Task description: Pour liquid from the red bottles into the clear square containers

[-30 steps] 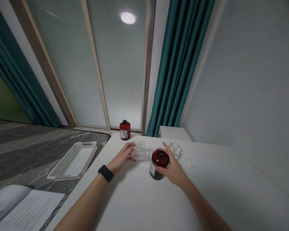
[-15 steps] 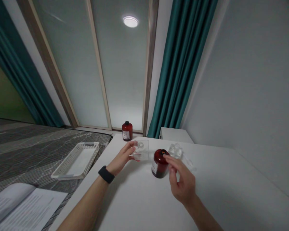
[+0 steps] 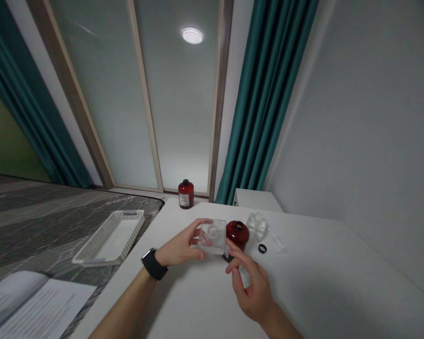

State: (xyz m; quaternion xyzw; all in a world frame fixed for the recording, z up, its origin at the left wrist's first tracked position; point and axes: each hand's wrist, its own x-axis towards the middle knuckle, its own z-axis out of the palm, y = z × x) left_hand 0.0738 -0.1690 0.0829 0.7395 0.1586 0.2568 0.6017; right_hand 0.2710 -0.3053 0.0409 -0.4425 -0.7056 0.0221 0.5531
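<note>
My left hand [image 3: 180,248] holds a clear square glass bottle [image 3: 212,236] lifted just above the white table [image 3: 321,282], tilted toward me. My right hand [image 3: 249,282] is at the bottle's right edge, thumb and forefinger touching its corner, other fingers spread. Right behind the clear bottle stands an open dark red bottle [image 3: 237,234] with a label. A small black ring-shaped cap [image 3: 262,248] lies on the table to the right of it. A clear glass stopper or pump part [image 3: 256,223] lies beyond the red bottle. My left wrist wears a black watch [image 3: 153,264].
A second dark red bottle with a black cap [image 3: 185,194] stands at the table's far edge by the window. A white plastic basket [image 3: 111,237] sits on the grey bed at left, with an open booklet [image 3: 28,306] nearer me. Teal curtains hang behind; a white wall is at right.
My left hand has lifted the clear bottle and brought it nearer, in front of the red bottle. My right hand left the red bottle and came to the clear bottle's edge. The black cap now shows.
</note>
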